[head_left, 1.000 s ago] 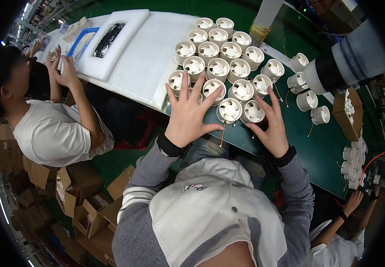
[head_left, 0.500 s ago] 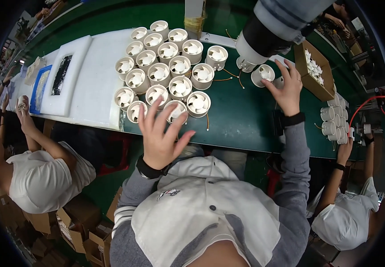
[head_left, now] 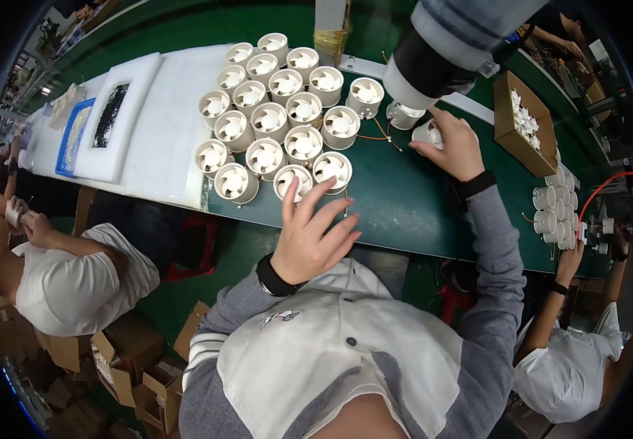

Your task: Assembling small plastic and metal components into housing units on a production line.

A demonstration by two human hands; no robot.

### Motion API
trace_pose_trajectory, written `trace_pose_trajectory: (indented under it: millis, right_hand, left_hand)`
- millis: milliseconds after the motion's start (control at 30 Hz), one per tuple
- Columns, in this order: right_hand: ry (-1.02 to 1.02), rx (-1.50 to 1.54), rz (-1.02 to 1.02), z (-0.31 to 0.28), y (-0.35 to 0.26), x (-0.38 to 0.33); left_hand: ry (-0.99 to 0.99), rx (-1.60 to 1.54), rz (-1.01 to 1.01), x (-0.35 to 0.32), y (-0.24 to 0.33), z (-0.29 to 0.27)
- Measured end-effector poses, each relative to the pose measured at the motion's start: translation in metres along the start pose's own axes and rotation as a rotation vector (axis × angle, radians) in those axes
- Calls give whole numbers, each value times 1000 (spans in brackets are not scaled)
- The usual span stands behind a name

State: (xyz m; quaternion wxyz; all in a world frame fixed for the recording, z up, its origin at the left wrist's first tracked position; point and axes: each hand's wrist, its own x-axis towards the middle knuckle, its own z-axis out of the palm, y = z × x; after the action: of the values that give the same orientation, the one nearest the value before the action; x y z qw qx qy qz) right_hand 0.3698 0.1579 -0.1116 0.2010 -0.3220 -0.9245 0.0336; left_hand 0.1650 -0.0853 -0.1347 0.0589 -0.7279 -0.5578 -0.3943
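Right hand [head_left: 454,150] grips a cream fan housing [head_left: 427,133] at upper right; left hand [head_left: 313,234], fingers spread wide, steadies the clustered fan housings [head_left: 287,121] on the green worktop [head_left: 397,205].

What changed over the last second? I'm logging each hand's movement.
The right hand left the packed cluster of white fan housings, reached right and closed on a lone housing. The left hand lifted off the cluster's near edge, fingers spread. The cluster stayed put.
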Motion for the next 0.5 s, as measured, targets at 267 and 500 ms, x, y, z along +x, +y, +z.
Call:
trace_pose_trajectory:
  millis: [267, 500]
  right_hand:
    - [38, -209, -137, -26, 25, -35]
    - [-145, -89, -113, -33, -1, -50]
  left_hand:
    - [29, -102, 62, 2, 6, 16]
    - [74, -121, 102, -4, 3, 10]
